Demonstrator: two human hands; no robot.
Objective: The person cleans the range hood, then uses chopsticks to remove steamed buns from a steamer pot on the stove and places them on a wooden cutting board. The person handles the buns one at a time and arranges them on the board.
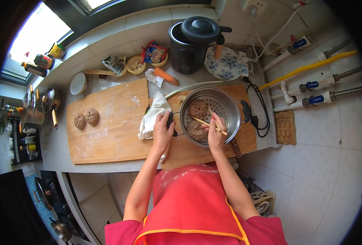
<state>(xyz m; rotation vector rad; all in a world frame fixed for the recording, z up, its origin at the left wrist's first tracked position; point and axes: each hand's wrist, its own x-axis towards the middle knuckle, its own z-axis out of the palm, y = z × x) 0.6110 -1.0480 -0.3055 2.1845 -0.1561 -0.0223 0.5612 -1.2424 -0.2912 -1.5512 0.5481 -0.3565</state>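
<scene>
A steel steamer pot point(226, 107) with a perforated bottom stands on the right-hand wooden board point(246, 136). Inside it, along the left side, lie two pleated brown buns, an upper bun point(198, 107) and a lower bun point(196, 130). My left hand point(163, 130) grips the pot's black left handle point(170, 119), beside a white cloth point(153, 118). Over the pot's near right part, my right hand point(216, 133) holds a pair of wooden chopsticks point(201, 121). Their tips are at the buns; whether they touch is unclear.
Two more brown buns point(92, 116) rest on the floured left-hand board point(116, 104). Behind stand a black lidded pot point(185, 55), a patterned plate point(225, 69) and a carrot point(166, 76). A knife handle point(236, 148) shows near the front edge. A black cord point(265, 116) lies at right.
</scene>
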